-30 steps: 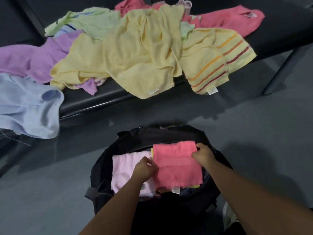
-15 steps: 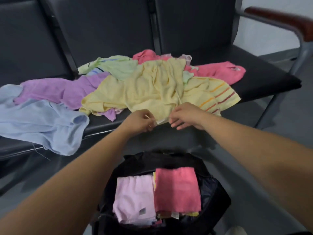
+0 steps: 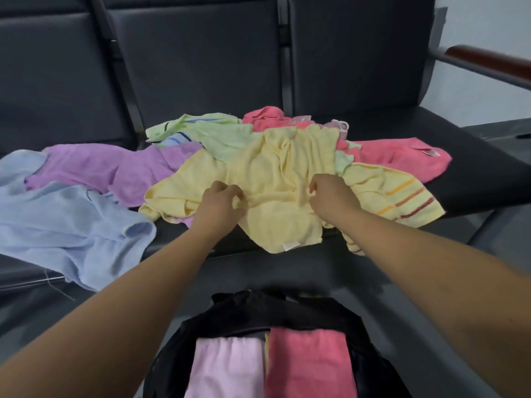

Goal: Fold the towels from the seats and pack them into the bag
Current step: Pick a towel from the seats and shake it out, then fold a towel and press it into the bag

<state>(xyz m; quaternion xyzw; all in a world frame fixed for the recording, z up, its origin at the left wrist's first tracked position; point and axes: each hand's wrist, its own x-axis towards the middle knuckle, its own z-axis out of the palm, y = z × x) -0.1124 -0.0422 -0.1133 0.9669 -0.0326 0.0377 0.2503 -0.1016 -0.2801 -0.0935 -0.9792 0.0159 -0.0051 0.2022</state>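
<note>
A heap of loose towels covers the black seats. On top lies a plain yellow towel, its tagged corner hanging over the seat's front edge. My left hand grips a bunch of this towel at its left side. My right hand grips it at the right side. Below, on the floor, the black bag stands open with a folded light pink towel and a folded coral towel side by side inside.
Around the yellow towel lie a light blue towel, a purple towel, a green towel, a yellow striped towel and a coral towel. A chair armrest juts out at the right.
My hands left the coral towel in the bag, reached up to the seat, and moved from the yellow towel's tagged corner further in, bunching the cloth. The view tilted up.
</note>
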